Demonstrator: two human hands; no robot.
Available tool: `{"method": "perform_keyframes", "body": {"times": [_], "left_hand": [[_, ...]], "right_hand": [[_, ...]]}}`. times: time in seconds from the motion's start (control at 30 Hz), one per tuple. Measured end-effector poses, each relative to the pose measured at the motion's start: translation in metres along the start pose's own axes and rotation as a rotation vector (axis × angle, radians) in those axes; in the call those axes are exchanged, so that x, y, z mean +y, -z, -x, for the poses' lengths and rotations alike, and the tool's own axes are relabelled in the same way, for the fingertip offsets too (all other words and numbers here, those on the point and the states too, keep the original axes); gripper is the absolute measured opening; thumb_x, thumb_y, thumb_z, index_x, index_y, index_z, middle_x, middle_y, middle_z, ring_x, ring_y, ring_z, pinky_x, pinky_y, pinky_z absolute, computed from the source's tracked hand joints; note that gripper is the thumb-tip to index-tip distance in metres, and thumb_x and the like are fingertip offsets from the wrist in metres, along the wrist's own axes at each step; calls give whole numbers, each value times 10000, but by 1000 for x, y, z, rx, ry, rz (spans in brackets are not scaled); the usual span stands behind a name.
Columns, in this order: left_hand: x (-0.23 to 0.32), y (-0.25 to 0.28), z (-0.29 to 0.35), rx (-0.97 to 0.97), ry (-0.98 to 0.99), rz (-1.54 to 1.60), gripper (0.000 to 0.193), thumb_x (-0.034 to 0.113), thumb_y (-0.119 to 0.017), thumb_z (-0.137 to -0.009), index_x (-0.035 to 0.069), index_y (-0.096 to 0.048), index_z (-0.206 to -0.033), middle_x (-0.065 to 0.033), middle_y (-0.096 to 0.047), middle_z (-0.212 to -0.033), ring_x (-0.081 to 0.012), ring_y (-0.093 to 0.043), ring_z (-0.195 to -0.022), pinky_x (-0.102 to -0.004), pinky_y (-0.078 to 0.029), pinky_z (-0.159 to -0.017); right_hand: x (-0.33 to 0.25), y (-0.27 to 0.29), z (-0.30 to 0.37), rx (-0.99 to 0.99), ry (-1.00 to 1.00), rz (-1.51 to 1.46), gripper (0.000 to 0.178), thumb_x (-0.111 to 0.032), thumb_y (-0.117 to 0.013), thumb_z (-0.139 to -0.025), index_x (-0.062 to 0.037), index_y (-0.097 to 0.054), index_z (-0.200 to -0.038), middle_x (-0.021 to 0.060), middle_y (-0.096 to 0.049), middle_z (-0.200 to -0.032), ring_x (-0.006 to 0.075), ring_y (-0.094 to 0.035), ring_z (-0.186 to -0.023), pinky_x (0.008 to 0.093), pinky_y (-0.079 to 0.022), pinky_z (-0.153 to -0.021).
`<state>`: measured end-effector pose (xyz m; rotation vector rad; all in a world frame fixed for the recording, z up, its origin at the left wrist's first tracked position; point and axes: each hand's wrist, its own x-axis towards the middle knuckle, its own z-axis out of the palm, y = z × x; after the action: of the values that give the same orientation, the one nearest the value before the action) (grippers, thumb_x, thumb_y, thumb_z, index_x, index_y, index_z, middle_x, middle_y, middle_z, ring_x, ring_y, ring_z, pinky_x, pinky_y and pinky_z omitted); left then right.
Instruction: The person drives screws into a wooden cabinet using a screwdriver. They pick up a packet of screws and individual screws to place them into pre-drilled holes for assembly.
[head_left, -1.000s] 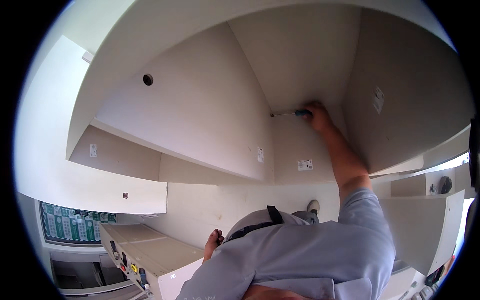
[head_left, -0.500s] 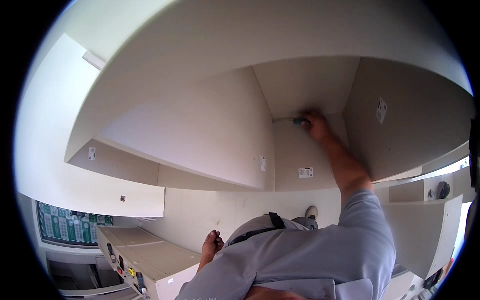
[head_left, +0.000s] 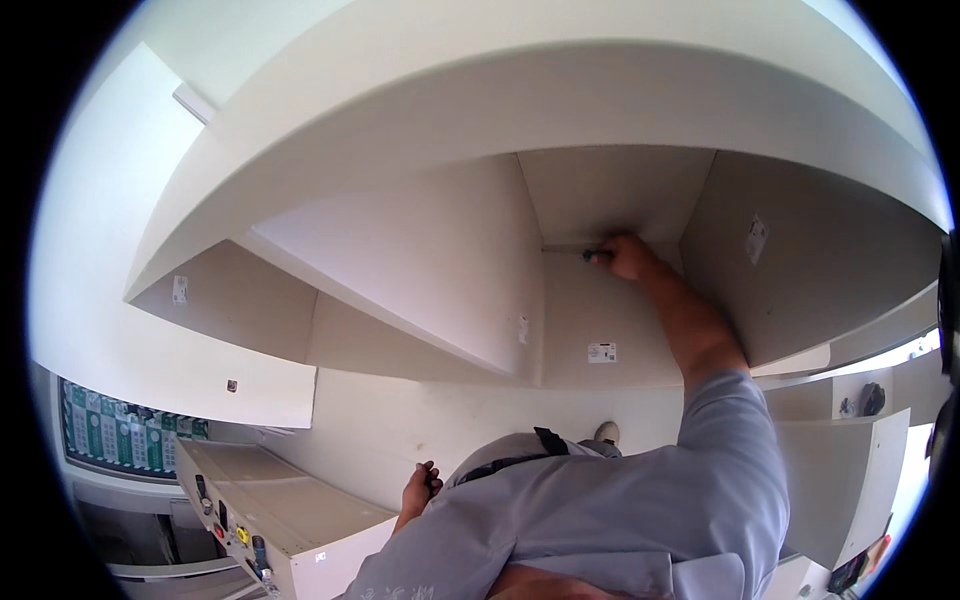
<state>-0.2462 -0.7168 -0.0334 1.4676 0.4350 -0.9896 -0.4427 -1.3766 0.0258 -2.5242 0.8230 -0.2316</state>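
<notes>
The right hand (head_left: 628, 258) is wrapped around the handle of a screwdriver (head_left: 589, 256) inside a pale cabinet (head_left: 570, 330), and its thin shaft points toward the left panel (head_left: 440, 260). The left hand (head_left: 417, 492) is low, with its fingers bent, and I cannot tell if it holds something. In the room there are a light floor (head_left: 385, 420), a low beige unit (head_left: 290, 490) bearing small tools (head_left: 243, 535) along its edge, and, at far left, a green-and-white patterned sheet (head_left: 125, 437).

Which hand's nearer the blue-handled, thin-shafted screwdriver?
Right. The right hand has its grip on the screwdriver, inside the beige cabinet compartment; the left hand is well away, outside the compartment, beside the grey-shirted torso.
</notes>
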Motion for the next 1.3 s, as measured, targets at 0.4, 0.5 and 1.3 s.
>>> {"method": "perform_keyframes", "body": {"times": [0.4, 0.5, 1.3], "left_hand": [[7, -73, 25, -176, 71, -176, 309, 250, -534, -1046, 28, -602, -1249, -22, -612, -923, -116, -494, -699, -259, -423, -599], [2, -95, 17, -308, 81, -141, 268, 238, -543, -1043, 31, -615, -1197, -12, -604, -873, -111, -487, -666, -245, -403, -561], [-18, -333, 85, -739, -334, -96, 211, 261, -614, -1020, 51, -611, -1046, -12, -535, -691, -107, -451, -557, -265, -365, -495]], "right_hand": [[-11, 4, -22, -474, -151, 281, 510, -520, -739, -825, -35, -710, -978, 190, -714, -1018, 354, -685, -966, 460, -540, -857], [-12, 1, -22, -660, -324, 50, 529, -525, -744, -818, -25, -714, -988, 187, -723, -1000, 329, -696, -935, 429, -543, -831], [-93, 44, 310, -138, -35, -417, 393, -326, -794, -792, -114, -716, -1114, 133, -703, -1067, 345, -677, -958, 415, -552, -835]]}}
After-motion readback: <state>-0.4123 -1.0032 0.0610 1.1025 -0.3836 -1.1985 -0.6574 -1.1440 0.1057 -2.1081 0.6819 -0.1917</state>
